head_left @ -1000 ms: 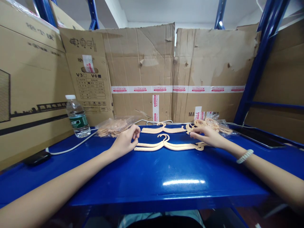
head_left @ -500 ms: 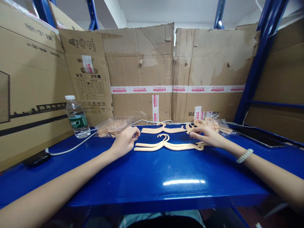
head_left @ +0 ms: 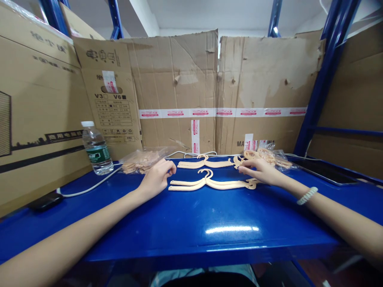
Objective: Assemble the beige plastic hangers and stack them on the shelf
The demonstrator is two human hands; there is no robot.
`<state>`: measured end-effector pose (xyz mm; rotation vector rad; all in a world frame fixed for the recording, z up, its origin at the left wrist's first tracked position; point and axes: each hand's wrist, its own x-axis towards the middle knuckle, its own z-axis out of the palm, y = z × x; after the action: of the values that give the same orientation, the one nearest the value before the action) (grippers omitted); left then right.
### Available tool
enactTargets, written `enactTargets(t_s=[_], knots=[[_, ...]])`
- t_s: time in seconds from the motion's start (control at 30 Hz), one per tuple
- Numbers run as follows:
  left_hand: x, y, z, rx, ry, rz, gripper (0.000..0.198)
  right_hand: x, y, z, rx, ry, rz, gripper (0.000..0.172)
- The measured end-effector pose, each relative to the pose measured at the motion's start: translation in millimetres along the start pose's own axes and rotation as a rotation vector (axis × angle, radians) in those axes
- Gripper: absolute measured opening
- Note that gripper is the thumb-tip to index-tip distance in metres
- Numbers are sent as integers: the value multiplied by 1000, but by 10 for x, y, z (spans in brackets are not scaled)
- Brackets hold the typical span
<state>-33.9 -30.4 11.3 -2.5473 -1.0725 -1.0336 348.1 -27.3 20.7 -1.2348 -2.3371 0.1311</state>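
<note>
Two pairs of cream folding hangers lie on the blue shelf between my hands. The rear pair (head_left: 206,162) and the front pair (head_left: 206,183) each have hooks at the middle and small looped parts at the right end. My left hand (head_left: 157,175) rests with fingers curled in, just beyond the hangers' left ends; nothing shows in it. Beside the looped parts (head_left: 237,161) of the rear pair is my right hand (head_left: 263,170), thumb and forefinger slightly apart. Whether its fingertips touch those parts is hard to see, and its other fingers are partly hidden.
Clear bags of cream parts lie behind my left hand (head_left: 142,159) and my right hand (head_left: 266,155). A water bottle (head_left: 97,149), white cable (head_left: 86,190) and black device (head_left: 44,202) are left. A dark phone or tablet (head_left: 326,172) lies right. Cardboard (head_left: 176,87) walls the back.
</note>
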Motion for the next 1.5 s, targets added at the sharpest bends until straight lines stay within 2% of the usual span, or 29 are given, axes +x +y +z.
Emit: enactTargets(t_s=[0.27,0.43,0.6,0.7,0.87,0.93,1.1,1.3,1.5], knots=[[1,-7,6,-6,-11,4,23,10,5,15,-63,35,1,44],[-1,4,5,17,-23,28,28,58,116,38,-87,95,-52,38],[-18,16,9,12,-26,-55,30,144,247,87,-201,155,-71,36],[-16,10,28,-5,-25,-10,28,204,289,162,-229,114,-92,38],[-10,11,70,8,-42,33,22,275,338,313,-210,-72,-62,47],[-13,25,76,8,-67,42,23,292,350,334,-202,-96,-64,46],[-15,79,63,1,-96,43,24,313,319,299,-228,13,-116,35],[-10,102,43,-11,-93,58,25,294,245,270,-248,41,-129,18],[-6,110,20,-39,-91,43,23,283,224,238,-137,148,-104,10]])
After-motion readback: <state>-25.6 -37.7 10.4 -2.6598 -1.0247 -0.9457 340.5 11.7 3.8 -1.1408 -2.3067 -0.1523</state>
